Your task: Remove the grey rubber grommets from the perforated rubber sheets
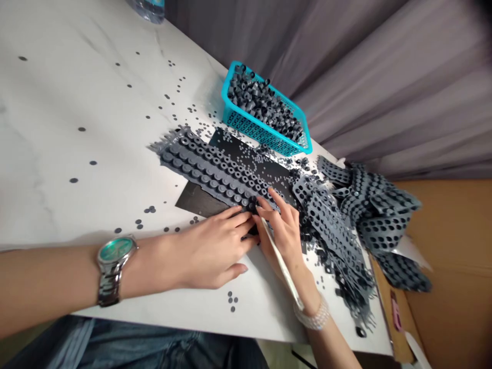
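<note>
A grey rubber sheet [207, 164] studded with rows of small rings lies on a black mat [200, 201] on the white table [77, 128]. My left hand [215, 248] rests on the sheet's near end, fingers bent and pressing on it. My right hand [282, 228] is beside it at the same end, fingers pinched around a thin white stick [282, 266] whose tip meets the sheet. A watch [111, 266] is on my left wrist, a bead bracelet [313, 315] on my right.
A turquoise basket [265, 134] full of loose grey rings stands behind the sheet. A heap of punched-out grey sheets [357, 220] lies to the right, over the table edge. Small dark discs [149, 209] are scattered about. A cardboard box [449, 256] stands at right.
</note>
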Motion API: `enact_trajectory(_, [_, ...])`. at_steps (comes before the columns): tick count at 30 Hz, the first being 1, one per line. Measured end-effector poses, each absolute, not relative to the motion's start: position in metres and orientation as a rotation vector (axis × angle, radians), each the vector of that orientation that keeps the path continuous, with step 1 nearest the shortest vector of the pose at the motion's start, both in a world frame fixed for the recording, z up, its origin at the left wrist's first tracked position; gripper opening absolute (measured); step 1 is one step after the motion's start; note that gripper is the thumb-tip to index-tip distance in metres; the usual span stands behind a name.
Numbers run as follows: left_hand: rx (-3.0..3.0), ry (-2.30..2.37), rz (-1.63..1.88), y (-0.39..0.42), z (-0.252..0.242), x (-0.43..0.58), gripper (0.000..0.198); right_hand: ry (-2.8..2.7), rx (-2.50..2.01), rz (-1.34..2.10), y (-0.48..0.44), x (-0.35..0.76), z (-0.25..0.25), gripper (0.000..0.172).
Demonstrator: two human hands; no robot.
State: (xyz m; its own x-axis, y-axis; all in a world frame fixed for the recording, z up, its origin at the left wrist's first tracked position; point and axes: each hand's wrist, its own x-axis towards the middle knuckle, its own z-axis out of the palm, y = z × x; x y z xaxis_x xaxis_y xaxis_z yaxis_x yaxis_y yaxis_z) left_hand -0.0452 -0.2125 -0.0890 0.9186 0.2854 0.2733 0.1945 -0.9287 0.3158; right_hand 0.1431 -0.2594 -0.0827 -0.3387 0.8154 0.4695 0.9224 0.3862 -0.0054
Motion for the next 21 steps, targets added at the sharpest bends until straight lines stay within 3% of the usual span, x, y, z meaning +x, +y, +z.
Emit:
enact_trajectory(12, [2.844,0.370,0.481,-0.212,-0.089,-0.045,0.046,-2.360,-1.500,-0.391,-0.257,0.147,-0.087,0.013])
enact_trajectory(21, [2.851,0.365,0.503,-0.213,-0.089,-0.047,0.049,-1.980,-1.803,-0.377,-0.259,0.157,-0.082,0.015])
